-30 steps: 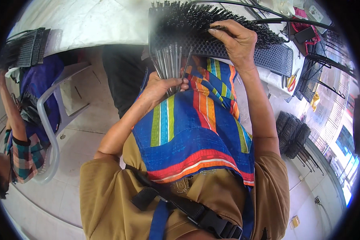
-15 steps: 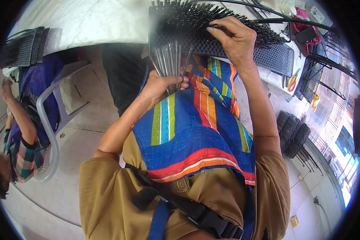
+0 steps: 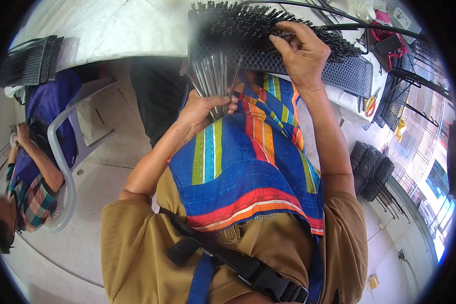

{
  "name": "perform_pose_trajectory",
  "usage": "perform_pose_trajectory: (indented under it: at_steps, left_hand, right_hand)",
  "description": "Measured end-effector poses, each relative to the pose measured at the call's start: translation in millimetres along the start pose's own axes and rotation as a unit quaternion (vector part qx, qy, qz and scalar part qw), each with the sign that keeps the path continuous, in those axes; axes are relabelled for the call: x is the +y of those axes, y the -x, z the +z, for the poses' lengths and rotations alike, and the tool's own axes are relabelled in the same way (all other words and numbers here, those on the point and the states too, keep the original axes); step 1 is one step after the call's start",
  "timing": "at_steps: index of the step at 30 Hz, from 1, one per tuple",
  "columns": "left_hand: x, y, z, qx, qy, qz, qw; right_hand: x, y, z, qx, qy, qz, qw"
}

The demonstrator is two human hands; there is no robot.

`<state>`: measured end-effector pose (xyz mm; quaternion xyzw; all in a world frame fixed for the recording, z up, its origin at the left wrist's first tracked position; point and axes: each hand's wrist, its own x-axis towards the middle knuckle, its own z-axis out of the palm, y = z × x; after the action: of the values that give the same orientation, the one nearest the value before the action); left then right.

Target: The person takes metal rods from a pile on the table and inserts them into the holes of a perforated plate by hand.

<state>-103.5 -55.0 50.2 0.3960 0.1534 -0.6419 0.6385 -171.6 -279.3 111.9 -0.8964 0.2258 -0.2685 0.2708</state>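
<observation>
My left hand [image 3: 207, 107] is closed around a fanned bundle of thin, shiny grey rods [image 3: 211, 76], whose tips point away from me over my lap. One rod at the right of the bundle stands apart from the others. Ahead, on the table edge, a black perforated metal rack [image 3: 349, 76] holds a dense mass of thin black upright pieces [image 3: 233, 25]. At that mass, on its right side, my right hand [image 3: 306, 53] is closed in a pinch. A small dark piece seems to be between thumb and fingers, but its kind is unclear.
A white-covered table [image 3: 131, 30] runs across the front. On its right lie orange-handled scissors [image 3: 371, 105] and black wire racks [image 3: 392, 101]. At left, another person [image 3: 38, 167] works beside a grey chair [image 3: 61, 162]. Black bundled racks [image 3: 371, 169] sit on the floor at right.
My right hand has shifted slightly right and toward me along the black pieces. My left hand stays with the rods. The other person's hand has come down.
</observation>
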Motion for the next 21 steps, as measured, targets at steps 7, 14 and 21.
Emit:
perform_pose_trajectory:
  at_steps: [7, 14, 21]
  left_hand:
    - [0.5, -2.6, -0.5, -0.008, -0.009, -0.001, 1.0]
    - [0.6, -1.6, 0.1, -0.005, -0.001, -0.005, 1.0]
    - [2.1, 5.8, 5.1, -0.033, -0.001, -0.001, 0.999]
  right_hand:
    - [1.6, -0.6, 1.8, 0.043, -0.036, -0.034, 0.998]
    - [-7.8, 1.0, 0.1, -0.029, 0.169, -0.155, 0.973]
    - [-24.6, 37.1, -2.0, -0.061, 0.008, 0.039, 0.997]
